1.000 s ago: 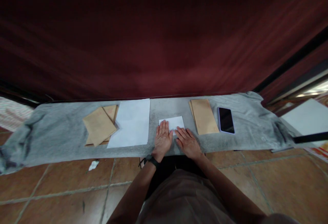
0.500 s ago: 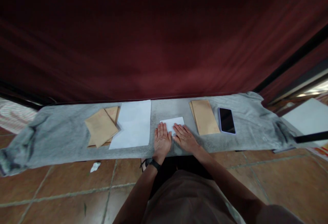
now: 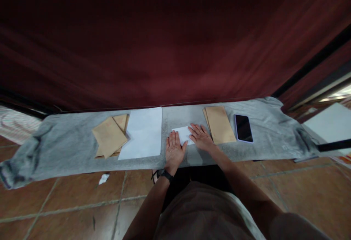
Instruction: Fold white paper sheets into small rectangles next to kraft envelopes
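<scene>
A small folded white sheet of paper (image 3: 184,134) lies on the grey cloth in front of me, its lower part partly covered by my hands. My left hand (image 3: 174,152) rests flat on its left end, fingers stretched forward and thumb out to the side. Across the right end of the paper lies my right hand (image 3: 200,137), palm down with the fingers spread. Neither hand grips anything. Just right of my right hand are brown envelopes (image 3: 221,124), stacked slightly askew.
The narrow surface is covered by a grey cloth (image 3: 68,141). Large white paper (image 3: 144,134) lies left of my hands, beside a loose pile of brown envelopes (image 3: 109,137). A phone (image 3: 244,128) lies at the right. A dark red curtain (image 3: 170,68) hangs behind.
My right hand has slid to the right over the folded paper, baring more of its middle. My left hand has stayed pressed on the left end.
</scene>
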`<state>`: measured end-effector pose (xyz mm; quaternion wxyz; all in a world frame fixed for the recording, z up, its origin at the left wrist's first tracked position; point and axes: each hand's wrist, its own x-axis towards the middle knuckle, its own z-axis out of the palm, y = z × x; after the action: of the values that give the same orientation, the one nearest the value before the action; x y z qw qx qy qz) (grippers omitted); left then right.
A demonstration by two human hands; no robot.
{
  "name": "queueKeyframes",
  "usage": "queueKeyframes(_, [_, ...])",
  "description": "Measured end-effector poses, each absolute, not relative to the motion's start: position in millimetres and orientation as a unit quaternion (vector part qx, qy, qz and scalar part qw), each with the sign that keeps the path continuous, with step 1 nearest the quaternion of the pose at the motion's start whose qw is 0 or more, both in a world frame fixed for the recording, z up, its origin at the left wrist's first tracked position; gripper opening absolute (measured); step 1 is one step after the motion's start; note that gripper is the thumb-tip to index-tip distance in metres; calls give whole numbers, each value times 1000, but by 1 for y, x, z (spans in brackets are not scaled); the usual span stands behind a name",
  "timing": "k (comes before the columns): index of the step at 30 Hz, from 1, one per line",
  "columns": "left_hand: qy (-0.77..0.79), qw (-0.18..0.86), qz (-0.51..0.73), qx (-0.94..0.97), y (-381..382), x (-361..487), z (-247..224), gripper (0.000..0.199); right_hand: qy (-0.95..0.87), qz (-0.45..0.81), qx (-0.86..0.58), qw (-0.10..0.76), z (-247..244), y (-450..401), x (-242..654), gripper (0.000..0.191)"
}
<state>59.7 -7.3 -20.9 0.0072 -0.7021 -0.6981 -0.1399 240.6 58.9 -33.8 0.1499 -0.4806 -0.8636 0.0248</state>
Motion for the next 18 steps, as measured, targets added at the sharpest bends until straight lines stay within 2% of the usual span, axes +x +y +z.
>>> queueKeyframes(9, [-702,6,-136,-699,-6,61,-23,76,-832,18,-523,186,-29,72,241,54])
queueKeyframes(18, [-696,24,-136,-705,-8,60,-24,70,-872,32,-450,188,-25,-7,223,52])
